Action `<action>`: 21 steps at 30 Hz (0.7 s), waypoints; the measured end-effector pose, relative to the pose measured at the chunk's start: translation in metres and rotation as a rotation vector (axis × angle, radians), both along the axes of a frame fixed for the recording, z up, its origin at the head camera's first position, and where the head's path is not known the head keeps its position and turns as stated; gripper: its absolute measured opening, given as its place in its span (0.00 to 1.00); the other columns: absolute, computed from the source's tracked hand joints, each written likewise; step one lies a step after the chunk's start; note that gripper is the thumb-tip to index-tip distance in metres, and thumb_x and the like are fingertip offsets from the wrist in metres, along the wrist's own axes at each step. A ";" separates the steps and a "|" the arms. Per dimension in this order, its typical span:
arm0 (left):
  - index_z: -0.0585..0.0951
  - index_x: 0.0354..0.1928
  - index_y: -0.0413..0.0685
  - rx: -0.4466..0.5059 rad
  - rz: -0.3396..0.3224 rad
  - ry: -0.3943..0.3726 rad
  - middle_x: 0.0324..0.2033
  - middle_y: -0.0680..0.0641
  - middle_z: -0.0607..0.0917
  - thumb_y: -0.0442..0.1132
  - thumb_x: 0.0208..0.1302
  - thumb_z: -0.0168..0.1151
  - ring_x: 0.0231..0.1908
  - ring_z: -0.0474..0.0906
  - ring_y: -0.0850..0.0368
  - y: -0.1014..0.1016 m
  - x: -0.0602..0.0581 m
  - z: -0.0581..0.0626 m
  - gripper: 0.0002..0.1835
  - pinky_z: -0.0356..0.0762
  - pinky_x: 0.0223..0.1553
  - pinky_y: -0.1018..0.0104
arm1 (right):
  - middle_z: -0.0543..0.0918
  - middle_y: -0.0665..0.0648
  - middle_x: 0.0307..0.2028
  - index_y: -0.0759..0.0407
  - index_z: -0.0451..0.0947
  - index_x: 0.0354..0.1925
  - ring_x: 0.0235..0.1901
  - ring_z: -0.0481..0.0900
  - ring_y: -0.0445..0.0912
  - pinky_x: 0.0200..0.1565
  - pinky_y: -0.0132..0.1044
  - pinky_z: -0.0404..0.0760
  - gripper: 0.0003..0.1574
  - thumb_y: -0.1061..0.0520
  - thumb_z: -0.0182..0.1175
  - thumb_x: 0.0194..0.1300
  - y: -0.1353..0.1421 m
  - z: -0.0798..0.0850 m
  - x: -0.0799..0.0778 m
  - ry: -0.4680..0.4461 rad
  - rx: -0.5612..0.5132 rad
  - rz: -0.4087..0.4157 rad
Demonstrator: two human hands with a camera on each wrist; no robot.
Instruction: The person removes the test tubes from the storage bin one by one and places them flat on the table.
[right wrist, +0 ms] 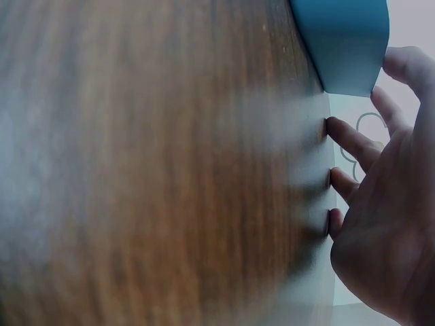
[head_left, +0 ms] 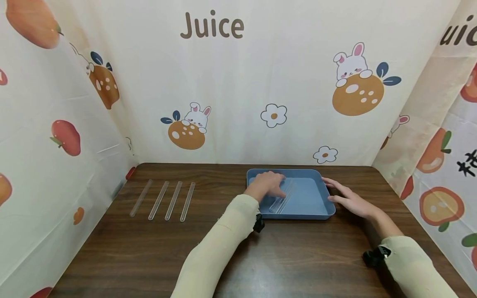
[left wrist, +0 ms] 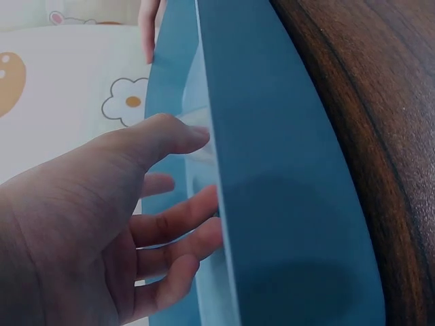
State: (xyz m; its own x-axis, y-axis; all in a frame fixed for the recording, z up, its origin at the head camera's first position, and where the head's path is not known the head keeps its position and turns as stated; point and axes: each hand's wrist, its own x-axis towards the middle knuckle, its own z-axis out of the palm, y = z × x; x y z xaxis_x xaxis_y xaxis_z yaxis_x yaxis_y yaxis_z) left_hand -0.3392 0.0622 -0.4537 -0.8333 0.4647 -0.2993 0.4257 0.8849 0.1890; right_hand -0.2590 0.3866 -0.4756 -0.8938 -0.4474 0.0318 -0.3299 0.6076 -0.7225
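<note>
Several clear, slender tubes (head_left: pixel 282 203) lie slanted side by side in a blue tray (head_left: pixel 313 203). My left hand (head_left: pixel 266 184) reaches over the tray's left side, its thumb beside the tubes. In the left wrist view, the thumb and loosely bent fingers of that hand (left wrist: pixel 88 197) stand apart, and the tray wall partly hides the fingertips. At the tray's right side is my right hand (head_left: pixel 350 200), its thumb and forefinger touching the wall. The right wrist view shows the other fingers of this hand (right wrist: pixel 391 183) spread, with fingertips down at the table.
On the left of the brown wooden table (head_left: pixel 123 256), several more clear tubes (head_left: pixel 173 201) lie in a spaced row. A printed curtain (head_left: pixel 238 82) stands along the back and both sides, close behind the tray.
</note>
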 end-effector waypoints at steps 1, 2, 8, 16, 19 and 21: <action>0.68 0.87 0.68 -0.001 -0.001 -0.008 0.81 0.55 0.79 0.66 0.75 0.68 0.63 0.87 0.56 -0.001 0.005 0.005 0.44 0.84 0.66 0.54 | 0.63 0.77 0.85 0.62 0.51 0.90 0.80 0.63 0.75 0.67 0.80 0.70 0.46 0.57 0.58 0.86 0.000 0.000 0.000 0.002 0.002 0.000; 0.68 0.87 0.67 0.000 -0.006 -0.013 0.80 0.54 0.80 0.66 0.76 0.68 0.57 0.89 0.58 -0.002 0.007 0.007 0.43 0.84 0.62 0.56 | 0.63 0.76 0.85 0.61 0.51 0.90 0.79 0.63 0.75 0.67 0.80 0.70 0.46 0.56 0.58 0.86 0.000 0.000 0.000 0.004 0.005 0.000; 0.73 0.84 0.66 0.030 -0.037 -0.042 0.75 0.49 0.84 0.58 0.82 0.66 0.31 0.84 0.61 -0.011 0.029 0.030 0.34 0.78 0.44 0.62 | 0.65 0.75 0.84 0.60 0.53 0.90 0.78 0.64 0.74 0.67 0.75 0.72 0.45 0.55 0.58 0.87 0.001 -0.001 0.001 0.018 0.025 -0.010; 0.75 0.83 0.72 0.005 -0.045 -0.067 0.56 0.53 0.93 0.57 0.81 0.66 0.32 0.83 0.61 -0.010 0.022 0.026 0.32 0.77 0.40 0.63 | 0.64 0.75 0.84 0.61 0.52 0.90 0.79 0.64 0.75 0.67 0.78 0.71 0.45 0.56 0.58 0.86 0.001 0.000 0.000 0.008 0.015 -0.006; 0.74 0.83 0.74 -0.003 -0.024 -0.100 0.36 0.55 0.92 0.57 0.81 0.66 0.29 0.84 0.61 -0.006 0.011 0.015 0.32 0.77 0.38 0.63 | 0.63 0.76 0.85 0.62 0.51 0.90 0.79 0.63 0.75 0.67 0.78 0.71 0.46 0.57 0.58 0.86 0.000 0.001 0.001 0.000 0.005 0.004; 0.74 0.83 0.77 -0.007 -0.015 -0.114 0.30 0.58 0.90 0.58 0.81 0.66 0.29 0.84 0.61 -0.005 0.005 0.009 0.32 0.77 0.38 0.63 | 0.64 0.75 0.85 0.60 0.52 0.90 0.80 0.64 0.73 0.68 0.75 0.72 0.45 0.56 0.58 0.86 0.000 0.000 0.000 0.006 0.014 -0.005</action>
State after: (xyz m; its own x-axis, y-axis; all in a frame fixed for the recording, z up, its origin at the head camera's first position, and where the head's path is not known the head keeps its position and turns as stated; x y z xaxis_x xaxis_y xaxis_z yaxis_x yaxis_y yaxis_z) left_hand -0.3340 0.0577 -0.4452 -0.7865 0.4747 -0.3950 0.4149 0.8800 0.2313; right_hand -0.2586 0.3869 -0.4752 -0.8958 -0.4434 0.0307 -0.3309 0.6193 -0.7120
